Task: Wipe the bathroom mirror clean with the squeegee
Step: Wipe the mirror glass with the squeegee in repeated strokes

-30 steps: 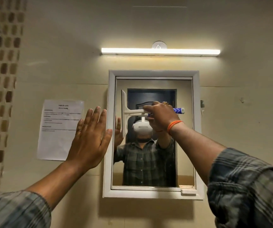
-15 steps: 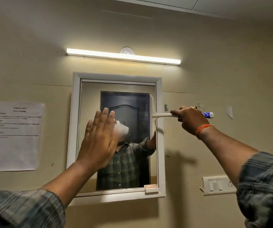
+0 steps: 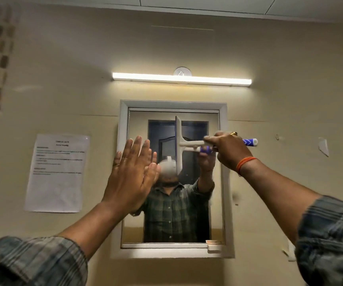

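A white-framed mirror (image 3: pixel 226 182) hangs on the beige wall under a tube light. My right hand (image 3: pixel 227 150) grips the blue-and-white handle of a white squeegee (image 3: pixel 179 145). Its blade stands upright against the glass in the upper middle of the mirror. My left hand (image 3: pixel 130 174) is raised flat with straight fingers over the mirror's left edge; whether it touches the glass or frame I cannot tell. The mirror reflects a person in a checked shirt and a dark door.
A printed paper sheet (image 3: pixel 58 172) is stuck to the wall left of the mirror. The lit tube light (image 3: pixel 182 79) runs above the frame. A small ledge (image 3: pixel 215 243) sits at the mirror's lower right corner. A tile pattern covers the far left wall.
The squeegee blade went from the mirror's left side to its right edge, and now stands in the upper middle. The view swung left and back. My left hand stayed raised flat.
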